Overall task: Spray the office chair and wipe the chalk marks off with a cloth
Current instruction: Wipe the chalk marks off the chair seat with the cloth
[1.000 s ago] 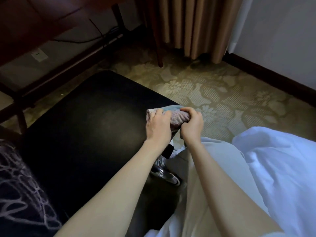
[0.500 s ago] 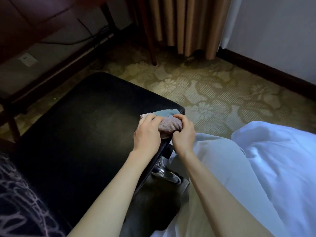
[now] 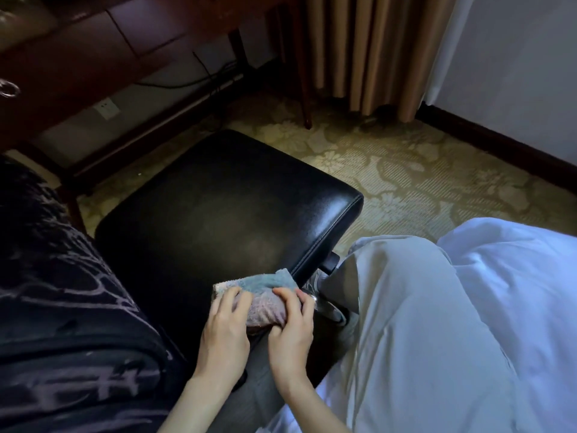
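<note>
The black leather office chair seat (image 3: 224, 214) fills the middle of the view. Its backrest (image 3: 56, 307) at the left carries pale chalk scribbles. A bunched cloth (image 3: 265, 303), blue on top and pinkish below, lies on the seat's near right edge. My left hand (image 3: 226, 332) grips the cloth's left side with curled fingers. My right hand (image 3: 292, 331) grips its right side at the seat edge. No spray bottle shows.
A dark wooden desk (image 3: 78, 57) with drawers and cables stands behind the chair. Beige curtains (image 3: 368, 51) hang at the back. Patterned carpet (image 3: 406, 170) lies to the right. White bedding (image 3: 484, 323) and my pale trouser leg (image 3: 390, 307) are close on the right.
Both hands have slid the cloth toward me along the seat's right edge. The view has tilted, showing more of the seat and desk.
</note>
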Available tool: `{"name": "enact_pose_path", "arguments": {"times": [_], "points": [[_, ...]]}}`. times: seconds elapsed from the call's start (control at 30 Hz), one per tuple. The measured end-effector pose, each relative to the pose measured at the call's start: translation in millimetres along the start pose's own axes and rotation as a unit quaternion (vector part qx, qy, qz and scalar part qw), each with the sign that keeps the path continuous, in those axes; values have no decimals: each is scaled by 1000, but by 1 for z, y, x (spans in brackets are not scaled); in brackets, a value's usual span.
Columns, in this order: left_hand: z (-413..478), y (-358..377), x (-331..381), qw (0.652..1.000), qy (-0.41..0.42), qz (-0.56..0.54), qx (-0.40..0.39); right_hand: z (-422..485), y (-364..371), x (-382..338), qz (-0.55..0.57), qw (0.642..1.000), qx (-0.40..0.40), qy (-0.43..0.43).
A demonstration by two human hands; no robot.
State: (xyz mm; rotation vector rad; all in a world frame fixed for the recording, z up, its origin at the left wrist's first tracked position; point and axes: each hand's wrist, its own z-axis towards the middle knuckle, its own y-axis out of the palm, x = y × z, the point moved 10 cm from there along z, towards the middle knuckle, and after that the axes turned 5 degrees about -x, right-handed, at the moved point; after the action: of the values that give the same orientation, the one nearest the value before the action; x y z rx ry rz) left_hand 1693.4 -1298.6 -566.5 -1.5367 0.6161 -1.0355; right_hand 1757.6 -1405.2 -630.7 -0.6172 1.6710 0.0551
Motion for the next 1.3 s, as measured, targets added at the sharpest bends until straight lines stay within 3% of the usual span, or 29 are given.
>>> {"name": "enact_pose_path", "arguments": {"times": [0.27, 0.67, 0.87, 1.07, 1.3], "points": [[-33, -3, -18, 997, -62, 41, -2, -23, 11, -4, 34, 997, -62, -17], [122, 30, 101, 1000, 24, 5, 0, 132, -104, -9, -16, 992, 124, -4], [173, 45, 140, 997, 68, 8, 24, 196, -131, 3, 36, 985, 169, 7], [169, 42, 133, 996, 90, -1, 18, 179, -118, 6, 98, 984, 151, 5], [100, 20, 75, 997, 59, -25, 34, 115, -70, -13, 31, 997, 64, -32]]}}
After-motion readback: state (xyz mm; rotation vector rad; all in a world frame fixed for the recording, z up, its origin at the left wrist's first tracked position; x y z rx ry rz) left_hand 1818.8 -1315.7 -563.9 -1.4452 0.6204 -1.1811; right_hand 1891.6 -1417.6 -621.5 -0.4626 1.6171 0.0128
